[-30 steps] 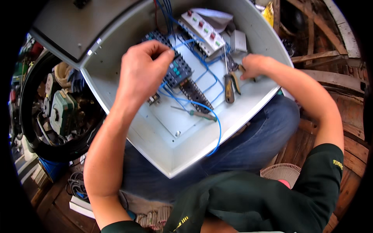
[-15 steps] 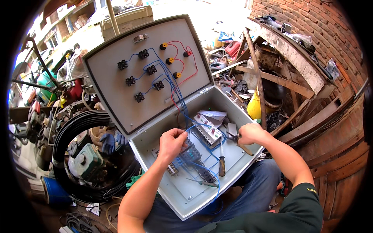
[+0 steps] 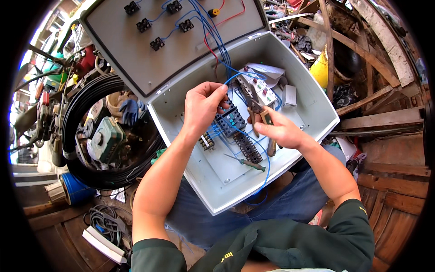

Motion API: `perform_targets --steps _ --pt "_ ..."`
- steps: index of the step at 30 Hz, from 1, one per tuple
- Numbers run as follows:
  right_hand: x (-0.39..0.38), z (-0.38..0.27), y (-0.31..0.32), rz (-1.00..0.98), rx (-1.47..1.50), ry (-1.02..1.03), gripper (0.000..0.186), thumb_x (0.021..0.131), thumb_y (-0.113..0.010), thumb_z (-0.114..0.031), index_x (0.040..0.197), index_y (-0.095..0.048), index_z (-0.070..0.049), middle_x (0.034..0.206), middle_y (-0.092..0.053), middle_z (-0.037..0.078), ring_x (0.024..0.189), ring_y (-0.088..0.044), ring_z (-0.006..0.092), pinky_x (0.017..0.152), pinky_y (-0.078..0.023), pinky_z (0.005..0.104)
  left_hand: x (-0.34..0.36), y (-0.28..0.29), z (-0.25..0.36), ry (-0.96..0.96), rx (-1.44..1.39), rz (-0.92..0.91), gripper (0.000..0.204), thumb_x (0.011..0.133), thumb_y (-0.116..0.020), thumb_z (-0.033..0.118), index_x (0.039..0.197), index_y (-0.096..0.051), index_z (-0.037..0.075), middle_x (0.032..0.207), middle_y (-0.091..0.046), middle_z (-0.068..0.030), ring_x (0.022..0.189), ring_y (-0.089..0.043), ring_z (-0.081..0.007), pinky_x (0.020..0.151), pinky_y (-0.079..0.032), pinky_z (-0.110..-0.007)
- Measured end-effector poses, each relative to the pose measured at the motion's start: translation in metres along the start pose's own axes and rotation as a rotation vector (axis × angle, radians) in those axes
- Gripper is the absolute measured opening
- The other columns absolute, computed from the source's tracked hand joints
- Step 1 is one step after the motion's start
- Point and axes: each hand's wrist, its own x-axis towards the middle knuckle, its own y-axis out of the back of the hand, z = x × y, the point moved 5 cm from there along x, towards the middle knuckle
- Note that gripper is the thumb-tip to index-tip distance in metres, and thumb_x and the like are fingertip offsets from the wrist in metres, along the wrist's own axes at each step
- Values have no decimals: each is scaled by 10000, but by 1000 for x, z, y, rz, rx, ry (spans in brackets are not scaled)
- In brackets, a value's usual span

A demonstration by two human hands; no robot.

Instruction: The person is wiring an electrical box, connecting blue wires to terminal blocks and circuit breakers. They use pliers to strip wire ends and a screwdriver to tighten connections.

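My left hand (image 3: 203, 105) pinches a blue wire (image 3: 244, 75) between thumb and fingers above the grey metal box (image 3: 206, 165). My right hand (image 3: 286, 129) is closed round the handles of pliers (image 3: 256, 108); their jaws point up and left, close to the wire. Below the hands, dark contactors (image 3: 231, 120) are mounted with blue wires, a black socket strip (image 3: 248, 147) and a small terminal block (image 3: 206, 141). A green-handled screwdriver (image 3: 251, 164) lies on the box floor. Another screwdriver handle (image 3: 271, 147) shows partly behind my right hand.
The open lid (image 3: 118, 54) carries black switch blocks and blue and red wires. A folded paper (image 3: 267, 75) lies inside the box. A black cable coil (image 3: 74, 113) stands left, beside a green-grey machine (image 3: 106, 140). Wooden planks (image 3: 349, 41) and a yellow container (image 3: 320, 70) are right.
The view has tilted downward. My right hand has brought the pliers from the box's right side leftward, near my left hand. My left hand still pinches the wire.
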Motion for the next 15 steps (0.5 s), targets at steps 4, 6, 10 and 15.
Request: perform_targets --steps 4,6,10,15 --pt "-2 -2 -3 248 -473 259 352 887 -699 -197 1131 -556 11 1107 -528 202 1018 -571 339 912 -483 404 0 -5 -1 -5 1 -30 242 970 -699 201 1039 -701 -31 849 -696 -62 704 -674 -120 604 -528 -248" --pt "0 -8 -7 293 -544 349 334 863 -697 -136 1125 -553 14 1057 -512 225 977 -557 381 889 -489 434 -3 -5 -2 -19 17 -52 250 976 -687 203 1051 -702 -35 856 -707 -54 721 -684 -106 612 -543 -243" --pt "4 -15 -5 351 -552 347 315 856 -693 -122 1104 -553 13 1049 -526 230 981 -553 384 875 -491 444 -7 -16 -2 2 58 -84 227 992 -676 176 1058 -689 -41 879 -705 -78 753 -694 -135 630 -549 -261" --pt "8 -19 -6 338 -566 415 302 844 -682 -97 1097 -558 12 992 -561 226 983 -538 382 863 -490 455 -8 -17 -11 18 64 -179 205 997 -664 151 1047 -689 -46 901 -719 -83 763 -694 -141 666 -561 -273"
